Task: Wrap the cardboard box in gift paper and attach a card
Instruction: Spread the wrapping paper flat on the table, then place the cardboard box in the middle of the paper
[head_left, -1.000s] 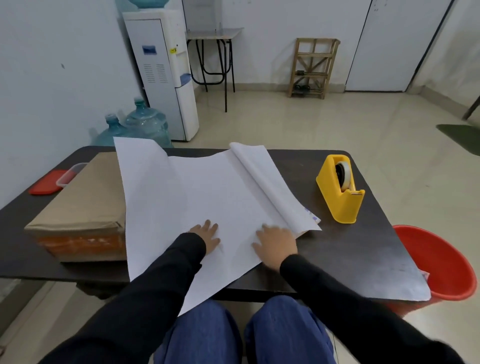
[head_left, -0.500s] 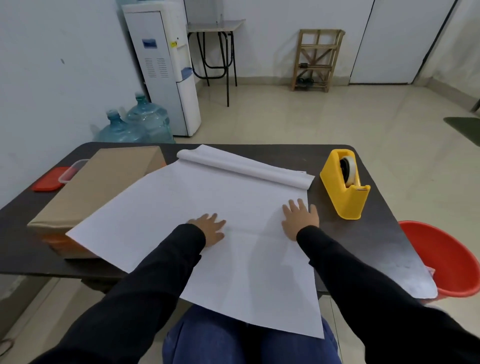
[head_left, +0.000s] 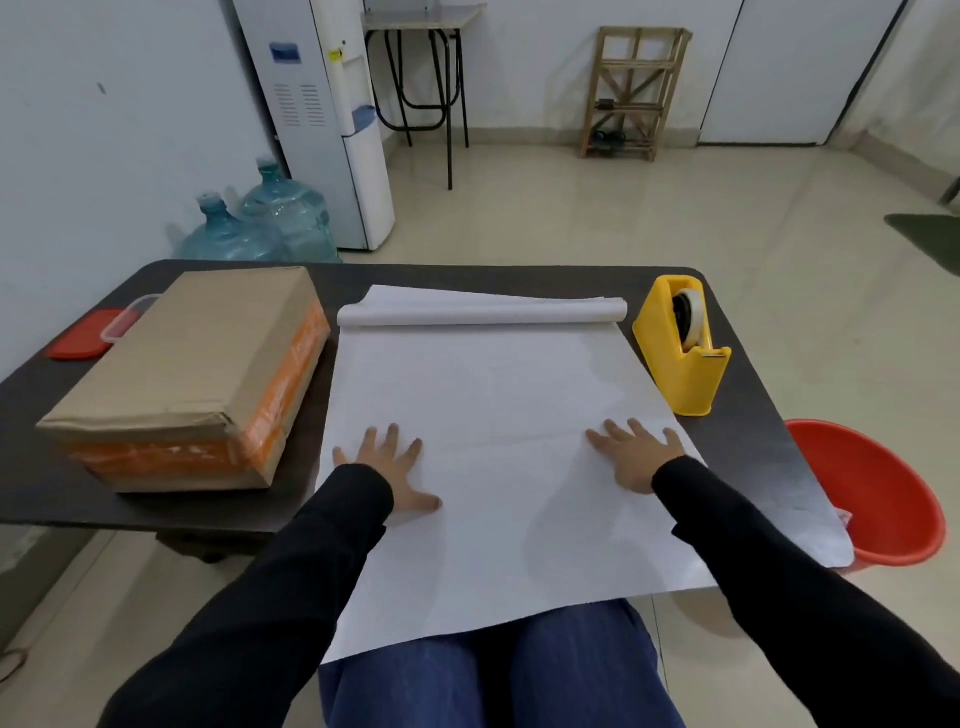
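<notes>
Both hands, left hand (head_left: 393, 470) and right hand (head_left: 635, 457), press open-fingered on the gift paper (head_left: 498, 415); laying-out step, next: lift cardboard box (head_left: 192, 374) beside it onto the sheet.

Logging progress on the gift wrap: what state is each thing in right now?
Gift paper: spread flat, far end still rolled, near edge hanging over the table.
Cardboard box: closed, unwrapped, beside the paper.
Tape dispenser: upright, roll loaded.
Left hand: open, flat on paper.
Right hand: open, flat on paper.
</notes>
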